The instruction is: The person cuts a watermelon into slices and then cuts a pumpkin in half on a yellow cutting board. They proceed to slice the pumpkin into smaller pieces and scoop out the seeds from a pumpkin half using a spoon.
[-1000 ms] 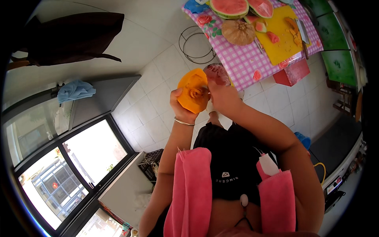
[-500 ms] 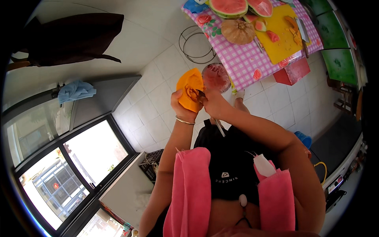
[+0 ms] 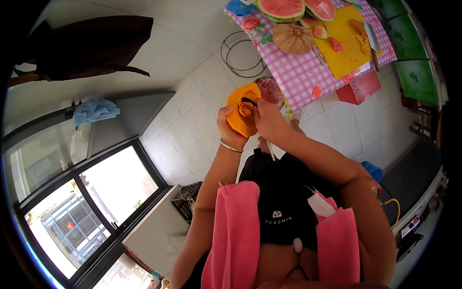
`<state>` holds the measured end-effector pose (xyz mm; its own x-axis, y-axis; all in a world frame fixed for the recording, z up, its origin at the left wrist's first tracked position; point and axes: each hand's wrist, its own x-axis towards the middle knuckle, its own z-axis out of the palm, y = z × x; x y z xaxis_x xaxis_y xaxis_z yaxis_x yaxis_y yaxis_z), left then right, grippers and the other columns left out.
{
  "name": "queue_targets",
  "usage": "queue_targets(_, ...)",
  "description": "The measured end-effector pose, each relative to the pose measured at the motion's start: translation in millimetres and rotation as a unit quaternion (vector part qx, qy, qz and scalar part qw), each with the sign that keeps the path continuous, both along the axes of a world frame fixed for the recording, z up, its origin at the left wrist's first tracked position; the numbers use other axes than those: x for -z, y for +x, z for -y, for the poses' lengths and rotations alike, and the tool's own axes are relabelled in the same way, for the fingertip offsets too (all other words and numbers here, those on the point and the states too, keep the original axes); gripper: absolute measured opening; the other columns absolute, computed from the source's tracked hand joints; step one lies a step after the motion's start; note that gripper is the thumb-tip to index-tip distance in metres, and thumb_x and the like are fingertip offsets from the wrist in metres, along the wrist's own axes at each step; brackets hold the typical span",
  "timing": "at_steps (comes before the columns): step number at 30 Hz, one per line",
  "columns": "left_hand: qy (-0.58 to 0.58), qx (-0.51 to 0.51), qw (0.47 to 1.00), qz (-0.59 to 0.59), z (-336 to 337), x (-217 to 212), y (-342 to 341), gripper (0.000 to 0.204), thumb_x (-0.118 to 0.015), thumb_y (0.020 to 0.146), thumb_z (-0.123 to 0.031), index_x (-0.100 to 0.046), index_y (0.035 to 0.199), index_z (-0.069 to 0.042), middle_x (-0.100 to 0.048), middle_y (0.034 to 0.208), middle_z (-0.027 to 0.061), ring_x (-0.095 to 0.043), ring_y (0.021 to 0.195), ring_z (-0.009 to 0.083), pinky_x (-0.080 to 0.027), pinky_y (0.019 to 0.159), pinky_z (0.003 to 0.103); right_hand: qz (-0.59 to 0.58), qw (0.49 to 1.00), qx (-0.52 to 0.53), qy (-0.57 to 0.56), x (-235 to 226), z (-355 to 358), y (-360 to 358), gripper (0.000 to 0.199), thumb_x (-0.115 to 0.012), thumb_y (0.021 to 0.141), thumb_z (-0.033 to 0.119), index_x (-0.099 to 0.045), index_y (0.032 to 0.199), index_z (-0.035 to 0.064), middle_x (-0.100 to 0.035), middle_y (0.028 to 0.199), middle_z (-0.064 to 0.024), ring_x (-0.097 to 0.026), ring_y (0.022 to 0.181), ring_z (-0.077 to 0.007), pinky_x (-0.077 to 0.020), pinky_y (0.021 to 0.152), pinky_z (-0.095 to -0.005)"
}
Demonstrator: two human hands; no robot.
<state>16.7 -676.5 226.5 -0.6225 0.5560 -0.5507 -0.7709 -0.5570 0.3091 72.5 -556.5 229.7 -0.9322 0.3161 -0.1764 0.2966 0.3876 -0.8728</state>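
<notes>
My left hand (image 3: 230, 128) is wrapped round the rind side of a hollow orange pumpkin piece (image 3: 238, 98), held up in front of my body. Stringy pulp (image 3: 246, 110) sits in its hollow. A spoon (image 3: 272, 152) is gripped in my right hand (image 3: 269, 119), its pale handle pointing down toward me. The spoon's dark end lies inside the hollow against the pulp, partly hidden by my fingers.
A pink checked table (image 3: 301, 89) at the upper right bears a whole pumpkin (image 3: 292, 38), cut watermelon (image 3: 281, 8), a yellow cutting board (image 3: 344, 60) and a knife (image 3: 371, 37). Below are a round reddish container (image 3: 272, 90), a wire stand (image 3: 236, 67) and a red box (image 3: 358, 89).
Both hands and the pumpkin piece have shifted slightly right in the picture. The hollow faces up more, and the spoon's dark end has moved to the pulp's upper edge.
</notes>
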Motion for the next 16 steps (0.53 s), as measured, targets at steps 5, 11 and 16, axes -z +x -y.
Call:
queue_targets(5,-0.016,0.016,0.999,0.023,-4,-5,-1,0.054,-0.053,0.079,-0.033,-0.053,0.122,-0.001,-0.061,0.117,0.0141,-0.059,0.107,0.0285,-0.048,0.093,0.04,0.03,0.991,-0.094,0.088,-13,-11,4,0.011,-0.054,0.083,0.006,-0.051,0.09,-0.0016,-0.061,0.071,-0.0227,-0.061,0.071,-0.0428,-0.0483,0.062,-0.0483)
queue_targets(11,-0.012,0.076,0.995,0.057,1,-1,-5,0.055,-0.053,0.078,-0.033,-0.053,0.122,0.0,-0.06,0.117,0.0133,-0.058,0.106,0.0285,-0.047,0.095,0.04,0.031,0.968,-0.178,0.175,-14,-18,8,0.01,-0.054,0.08,0.009,-0.052,0.087,0.0027,-0.063,0.066,-0.0177,-0.065,0.065,-0.0366,-0.0503,0.057,-0.0462)
queue_targets(16,-0.005,0.04,0.996,0.074,-7,2,5,0.057,-0.053,0.078,-0.034,-0.052,0.125,-0.001,-0.059,0.118,0.0149,-0.057,0.109,0.0302,-0.046,0.097,0.042,0.053,0.976,-0.168,0.128,-6,-21,15,0.018,-0.057,0.081,0.012,-0.051,0.096,0.0037,-0.064,0.072,-0.0196,-0.065,0.071,-0.0381,-0.0515,0.062,-0.0476)
